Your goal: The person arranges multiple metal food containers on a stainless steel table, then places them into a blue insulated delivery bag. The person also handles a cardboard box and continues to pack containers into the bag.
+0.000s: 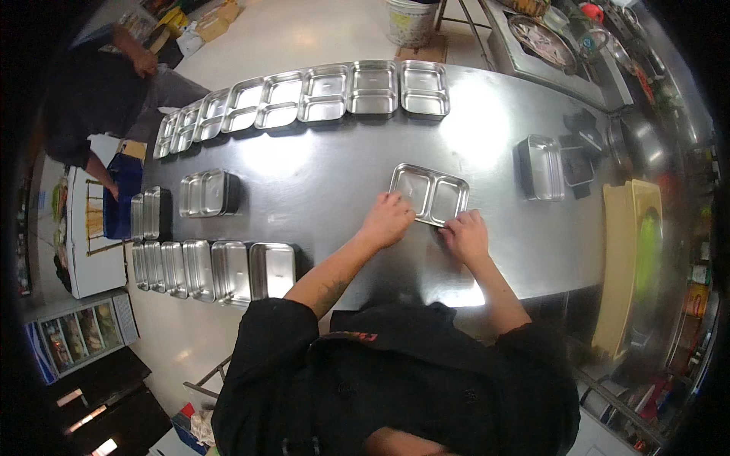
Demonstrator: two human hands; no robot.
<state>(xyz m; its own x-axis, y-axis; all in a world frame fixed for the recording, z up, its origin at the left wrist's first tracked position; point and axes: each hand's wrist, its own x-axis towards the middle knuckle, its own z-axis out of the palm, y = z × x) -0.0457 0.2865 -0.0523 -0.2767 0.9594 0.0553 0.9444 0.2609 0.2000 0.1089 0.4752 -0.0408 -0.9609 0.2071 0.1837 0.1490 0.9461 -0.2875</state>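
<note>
A shiny two-compartment stainless steel tray (pixel 449 199) sits slightly turned on the steel table (pixel 336 165) in front of me. My left hand (pixel 390 219) holds its near left side, with some fingers reaching over the rim. At the near right corner, my right hand (pixel 467 235) grips the rim with the thumb and fingers. Both compartments look bare inside. To the right of the tray stands a deep steel container (pixel 546 171) with a single compartment, and dark flat pieces (pixel 579 165) lie beside it.
Several divided trays (pixel 372 85) line the far edge. A small stack of divided trays (pixel 202 194) stands left, behind a row of deep containers (pixel 272 271). A yellowish plastic bin (pixel 619 256) borders the right end. Another person (pixel 97 102) is beyond the left end.
</note>
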